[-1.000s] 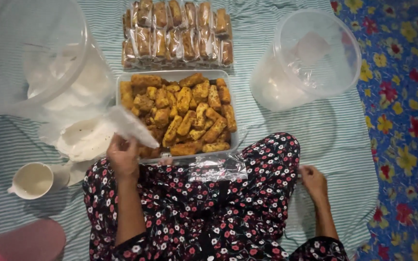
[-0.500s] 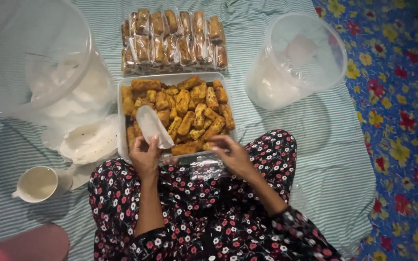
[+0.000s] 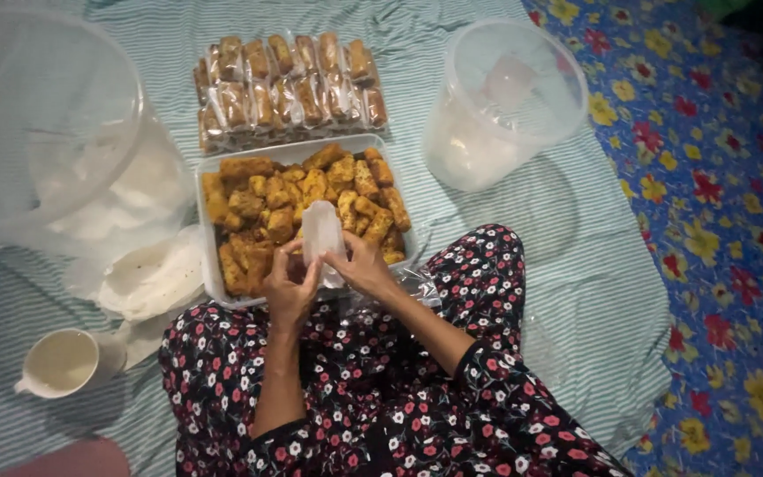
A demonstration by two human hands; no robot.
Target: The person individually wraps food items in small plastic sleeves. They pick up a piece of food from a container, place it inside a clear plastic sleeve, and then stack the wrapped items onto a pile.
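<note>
Head view: a small clear bag (image 3: 321,231) was pinched at its mouth between the left hand (image 3: 289,287) and right hand (image 3: 359,265), held upright over the snack tray (image 3: 207,265); packed rows (image 3: 289,88) lay beyond the tray.

The small bag (image 3: 321,231) pinched between the left hand (image 3: 289,287) and right hand (image 3: 364,265) is thin, clear, glossy plastic film. The tray (image 3: 207,274) under it is translucent plastic, and the fried pieces (image 3: 275,208) in it look rough, crusty and slightly oily. The wrapped packs (image 3: 289,88) shine with crinkled clear film. The big tubs (image 3: 505,97) are cloudy, smooth plastic. The cup (image 3: 64,362) looks like smooth matt plastic. The striped sheet (image 3: 576,256) is soft matt cloth, as are the flowered trousers (image 3: 452,406) and the blue flowered mat (image 3: 726,221).
</note>
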